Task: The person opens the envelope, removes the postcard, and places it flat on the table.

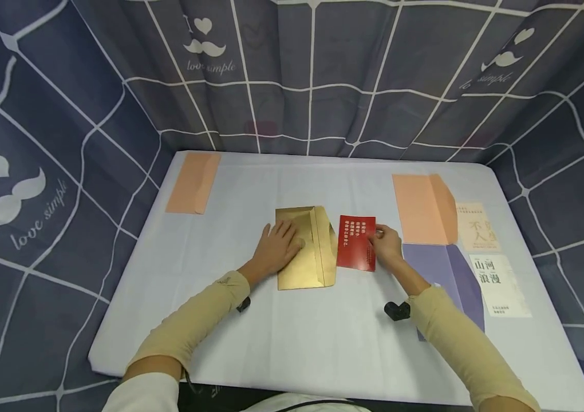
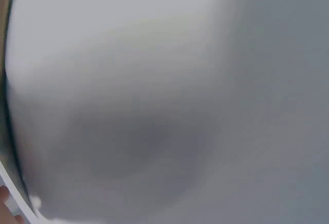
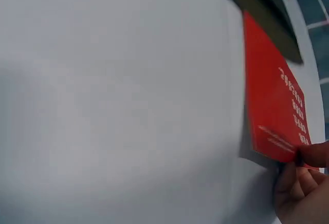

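Note:
A gold envelope (image 1: 312, 269) lies in the middle of the white table, its flap side to the right. My left hand (image 1: 276, 249) rests flat on its left part with the fingers stretched out. Just right of the envelope is a red card (image 1: 356, 243) with white printed characters. My right hand (image 1: 387, 247) pinches the card's right edge between thumb and fingers. Seen from the right wrist, the card (image 3: 272, 80) slants, its far end close by the envelope's raised edge (image 3: 272, 23); whether it has entered the envelope I cannot tell. The left wrist view is mostly blurred tabletop.
An orange envelope (image 1: 194, 183) lies at the back left of the table (image 1: 240, 183). On the right are another orange envelope (image 1: 418, 209), a purple envelope (image 1: 436, 269), a cream card (image 1: 477, 226) and a white card (image 1: 500, 286). Dark checked curtains (image 1: 343, 109) enclose the table.

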The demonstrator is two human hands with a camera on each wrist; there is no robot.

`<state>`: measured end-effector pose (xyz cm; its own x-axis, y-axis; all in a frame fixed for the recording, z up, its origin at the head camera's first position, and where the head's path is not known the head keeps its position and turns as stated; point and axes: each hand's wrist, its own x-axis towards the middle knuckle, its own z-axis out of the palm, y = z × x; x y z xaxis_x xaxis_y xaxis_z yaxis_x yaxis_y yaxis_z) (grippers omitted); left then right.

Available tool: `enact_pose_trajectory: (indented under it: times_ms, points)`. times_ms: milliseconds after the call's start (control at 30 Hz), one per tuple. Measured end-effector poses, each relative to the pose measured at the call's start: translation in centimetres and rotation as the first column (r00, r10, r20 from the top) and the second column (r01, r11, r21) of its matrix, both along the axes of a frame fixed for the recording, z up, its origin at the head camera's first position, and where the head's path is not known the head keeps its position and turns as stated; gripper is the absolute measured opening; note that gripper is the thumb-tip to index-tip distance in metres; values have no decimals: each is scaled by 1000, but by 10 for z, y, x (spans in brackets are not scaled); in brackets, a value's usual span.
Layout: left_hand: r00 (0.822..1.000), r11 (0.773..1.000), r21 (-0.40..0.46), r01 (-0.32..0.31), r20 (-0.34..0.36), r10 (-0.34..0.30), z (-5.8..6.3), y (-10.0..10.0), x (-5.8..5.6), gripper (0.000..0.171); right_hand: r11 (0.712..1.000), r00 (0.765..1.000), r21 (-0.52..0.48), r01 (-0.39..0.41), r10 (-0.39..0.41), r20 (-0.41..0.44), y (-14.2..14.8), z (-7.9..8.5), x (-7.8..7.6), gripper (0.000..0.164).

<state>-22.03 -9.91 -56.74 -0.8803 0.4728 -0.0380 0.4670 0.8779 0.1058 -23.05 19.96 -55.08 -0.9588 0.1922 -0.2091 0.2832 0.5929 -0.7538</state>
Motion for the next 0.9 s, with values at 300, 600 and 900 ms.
enact_pose_trajectory:
  times_ms: [300,600,900]
  points:
    - [988,988,-57,142,64,-139,-4,6,13,76,992,991,94,85,-74,-115,21,6,-53,46]
    - [978,981,-92,169,140,-155,9,33,-44,51,973,969,45,224,-218,-115,24,1,-80,53]
    - [978,991,-97,90,198,-70,10,62,-73,61,971,961,20,239,-233,-149,16,3,-100,52]
